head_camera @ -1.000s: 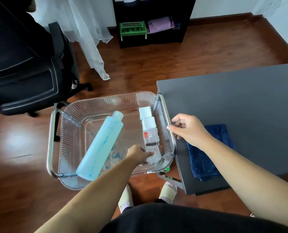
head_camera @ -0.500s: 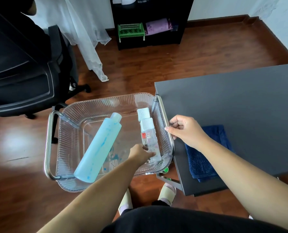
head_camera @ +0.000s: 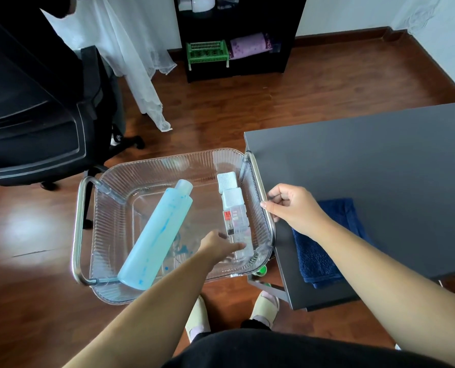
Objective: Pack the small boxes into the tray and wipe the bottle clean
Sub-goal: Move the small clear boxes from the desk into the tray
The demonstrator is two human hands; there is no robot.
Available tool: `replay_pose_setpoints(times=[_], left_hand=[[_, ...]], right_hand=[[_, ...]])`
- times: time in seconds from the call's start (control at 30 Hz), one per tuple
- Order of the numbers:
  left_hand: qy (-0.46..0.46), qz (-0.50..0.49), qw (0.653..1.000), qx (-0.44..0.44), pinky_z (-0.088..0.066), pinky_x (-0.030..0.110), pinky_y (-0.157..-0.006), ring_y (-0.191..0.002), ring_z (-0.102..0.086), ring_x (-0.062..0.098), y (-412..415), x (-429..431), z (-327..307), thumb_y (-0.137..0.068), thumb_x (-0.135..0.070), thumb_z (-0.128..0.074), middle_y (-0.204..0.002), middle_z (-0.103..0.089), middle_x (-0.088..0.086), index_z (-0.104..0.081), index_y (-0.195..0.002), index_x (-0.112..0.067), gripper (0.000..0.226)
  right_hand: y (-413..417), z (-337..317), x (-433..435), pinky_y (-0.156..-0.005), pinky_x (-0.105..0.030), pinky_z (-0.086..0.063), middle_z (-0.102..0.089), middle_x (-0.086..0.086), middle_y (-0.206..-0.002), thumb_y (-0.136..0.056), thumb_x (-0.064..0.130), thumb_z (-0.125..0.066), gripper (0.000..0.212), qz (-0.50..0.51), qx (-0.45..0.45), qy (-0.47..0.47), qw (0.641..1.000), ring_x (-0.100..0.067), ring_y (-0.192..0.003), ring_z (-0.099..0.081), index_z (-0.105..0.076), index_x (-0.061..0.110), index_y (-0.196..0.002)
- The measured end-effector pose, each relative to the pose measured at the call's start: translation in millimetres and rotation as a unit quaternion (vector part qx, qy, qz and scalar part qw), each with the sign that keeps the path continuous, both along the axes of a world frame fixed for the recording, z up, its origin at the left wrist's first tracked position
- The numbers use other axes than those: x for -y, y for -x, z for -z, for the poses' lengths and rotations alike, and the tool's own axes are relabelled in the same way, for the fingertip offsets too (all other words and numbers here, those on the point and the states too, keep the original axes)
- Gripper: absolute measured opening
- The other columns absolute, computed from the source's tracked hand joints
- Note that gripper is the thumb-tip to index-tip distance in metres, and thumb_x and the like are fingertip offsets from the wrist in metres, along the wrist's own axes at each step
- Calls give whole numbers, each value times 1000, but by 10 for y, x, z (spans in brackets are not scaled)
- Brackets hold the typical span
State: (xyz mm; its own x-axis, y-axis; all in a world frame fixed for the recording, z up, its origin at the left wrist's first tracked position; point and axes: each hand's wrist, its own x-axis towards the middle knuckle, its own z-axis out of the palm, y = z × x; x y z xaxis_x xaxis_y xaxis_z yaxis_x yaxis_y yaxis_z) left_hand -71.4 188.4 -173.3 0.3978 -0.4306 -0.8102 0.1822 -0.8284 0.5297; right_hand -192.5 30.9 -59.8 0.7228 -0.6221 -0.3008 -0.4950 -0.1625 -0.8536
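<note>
Now we see a clear ribbed plastic tray (head_camera: 120, 235) with rounded corners and metal tube handles, held off the left edge of the dark grey bench (head_camera: 367, 168). Our right hand (head_camera: 292, 208) curls around the metal handle (head_camera: 258, 181) at the tray's 3 o'clock side, fingers closed on it. Our left hand (head_camera: 219, 244) reaches into the tray at about 5 o'clock, fingers loosely spread, tips touching the nearest clear box (head_camera: 243, 241); a firm grip we cannot tell. Small boxes run in a row along the tray's right wall: two white textured squares (head_camera: 227, 180) toward 1 o'clock, then a clear one with red and black bits (head_camera: 235, 217). A long pale blue cylindrical bottle (head_camera: 158, 237) with darker blue smears lies diagonally in the tray, cap toward 12 o'clock, base on the 7 o'clock rim. A folded navy terry cloth (head_camera: 319, 258) lies on the bench at 4 o'clock, partly under our right forearm.
</note>
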Motion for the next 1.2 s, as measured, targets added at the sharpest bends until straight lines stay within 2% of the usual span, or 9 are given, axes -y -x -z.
replay_pose_setpoints(times=[0.1, 0.17, 0.3, 0.63, 0.77, 0.9, 0.97, 1.1, 1.2], left_hand=[[24, -11, 999, 20, -56, 35, -80, -81, -65, 18, -101, 4, 13, -70, -38, -84, -98, -59, 0, -41, -129, -13, 77], [32, -2, 999, 3, -56, 39, -84, -84, -63, 20, -122, 35, 16, -73, -29, -84, -94, -56, 0, -36, -137, -12, 82], [20, -3, 999, -36, -52, 28, -56, -64, -62, 16, -68, 114, 4, -76, -15, -81, -99, -65, 9, -29, -141, -16, 83], [28, 6, 999, -22, -44, 19, -42, -63, -61, 16, -10, 126, 9, -72, -10, -83, -92, -62, 5, -24, -141, -22, 91], [11, 17, 1000, -9, -46, 20, -43, -67, -64, 16, 32, 110, -12, -71, -12, -83, -109, -64, 12, -22, -138, -23, 92], [0, 50, 998, 48, -51, 25, -57, -79, -67, 22, 72, 67, -39, -69, -16, -85, -106, -64, 12, -31, -126, -18, 79], [16, 132, 983, 127, -48, 26, -65, -93, -64, 27, 84, 35, -56, -66, -18, -87, -109, -64, 13, -33, -123, -20, 79], [33, 280, 922, 264, -47, 32, -68, -84, -54, 21, 92, 12, -100, -65, -19, -86, -115, -58, 8, -34, -126, -28, 81], [24, 352, 886, 300, -49, 35, -68, -86, -58, 25, 97, 48, -106, -69, -24, -83, -116, -55, 7, -33, -127, -29, 77]], right_hand=[[5, -1, 10, -58, -15, -49, -68, 5, -67, -79, 25, -75, 14, -6, -1, 5, 1000, -5, -49, -61, -61, 25, -76], [4, 0, 13, -58, -15, -50, -68, 5, -68, -80, 25, -75, 13, -8, -2, 7, 1000, -5, -49, -61, -62, 24, -76], [9, -2, 20, -59, -14, -51, -69, 5, -69, -80, 26, -74, 13, -12, -10, 14, 1000, -4, -50, -62, -62, 23, -79], [1, -4, 27, -59, -14, -49, -69, 4, -68, -80, 26, -74, 13, -21, -10, 14, 1000, -3, -50, -62, -62, 23, -77], [1, -4, 29, -61, -17, -51, -70, 3, -70, -80, 27, -74, 13, -20, -15, 15, 1000, -3, -51, -63, -62, 22, -78], [0, -2, 31, -65, -23, -54, -70, 2, -71, -80, 26, -74, 13, -20, -16, 15, 1000, -4, -51, -63, -64, 19, -81], [4, -2, 31, -68, -26, -54, -70, 1, -72, -80, 26, -74, 14, -20, -17, 16, 1000, -4, -51, -62, -64, 17, -82], [8, -5, 29, -68, -27, -54, -70, -1, -73, -80, 26, -74, 14, -17, -18, 18, 1000, -4, -51, -63, -64, 18, -81], [12, -8, 24, -67, -25, -54, -70, -1, -73, -80, 27, -74, 13, -16, -16, 21, 1000, -4, -51, -63, -63, 19, -80]])
